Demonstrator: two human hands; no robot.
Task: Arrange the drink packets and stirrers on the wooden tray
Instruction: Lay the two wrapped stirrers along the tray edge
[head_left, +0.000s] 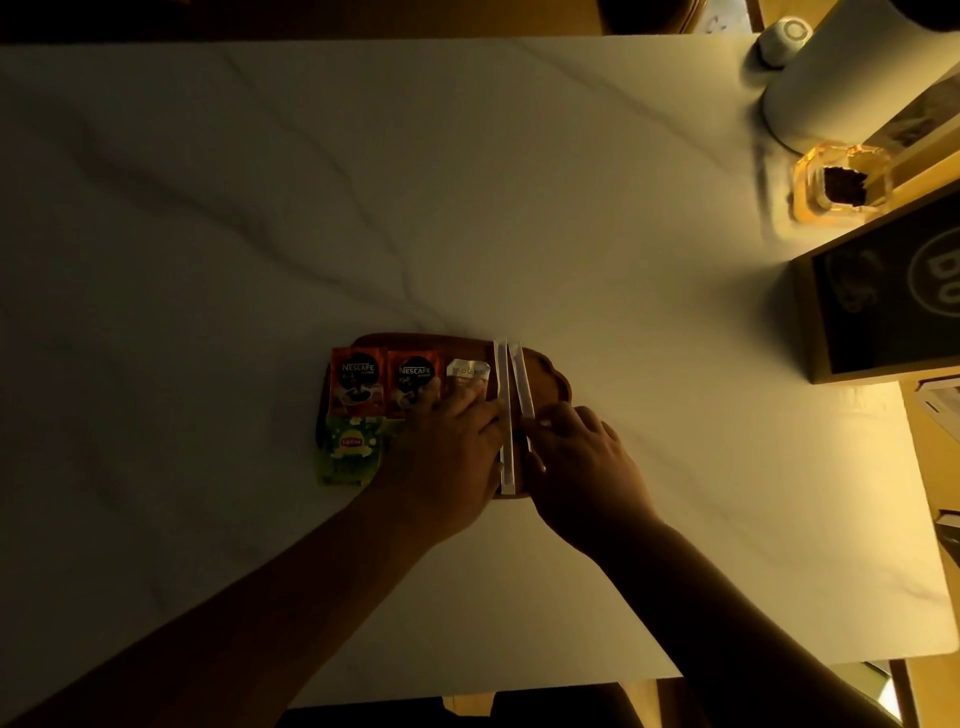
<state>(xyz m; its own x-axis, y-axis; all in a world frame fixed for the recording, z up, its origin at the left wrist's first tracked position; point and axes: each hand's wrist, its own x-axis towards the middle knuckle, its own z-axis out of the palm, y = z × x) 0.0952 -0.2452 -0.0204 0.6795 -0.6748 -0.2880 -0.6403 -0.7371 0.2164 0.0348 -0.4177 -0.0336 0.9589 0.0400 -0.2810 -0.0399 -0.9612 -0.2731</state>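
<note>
A dark wooden tray (553, 382) lies on the white table near its front. Two red Nescafe packets (358, 379) (414, 376) and a pale sachet (467, 375) sit in a row along its far side. A green Lipton packet (350, 447) lies at the tray's near left. Two white paper-wrapped stirrers (501, 384) (521, 382) lie side by side lengthwise on the right half. My left hand (447, 457) rests flat over the tray's middle, fingertips touching the packets. My right hand (582, 462) pinches the right stirrer near its lower end.
A white cylinder (841, 88) and a small white device (782, 39) stand at the far right corner. An amber glass holder (841, 182) with dark contents and a dark boxed sign (883, 306) line the right edge.
</note>
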